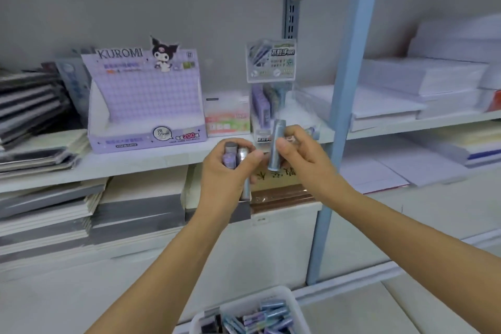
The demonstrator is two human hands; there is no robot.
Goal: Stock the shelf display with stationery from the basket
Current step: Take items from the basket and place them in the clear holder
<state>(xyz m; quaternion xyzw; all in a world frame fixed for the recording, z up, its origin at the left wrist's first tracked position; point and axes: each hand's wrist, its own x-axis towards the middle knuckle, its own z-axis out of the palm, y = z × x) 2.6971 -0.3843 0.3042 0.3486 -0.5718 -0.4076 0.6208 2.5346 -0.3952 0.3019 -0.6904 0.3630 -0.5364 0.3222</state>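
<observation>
**Shelf front: one tube pinched, bundle in reserve**

My right hand (298, 154) pinches one upright grey-blue plastic tube (276, 144) between thumb and fingers, in front of the white shelf board (135, 163) edge and the clear plastic display stand with a printed header card (271, 62). The blue metal upright (344, 89) bounds the stand's right side. My left hand (230, 171), close beside, is clamped round a bundle of purple and silver tubes (238, 157); at least three show. One purple Kuromi cardboard display box (146, 106) stands further left. The white plastic basket (298, 312) below holds loose tubes (271, 314), too jumbled to count.
</observation>
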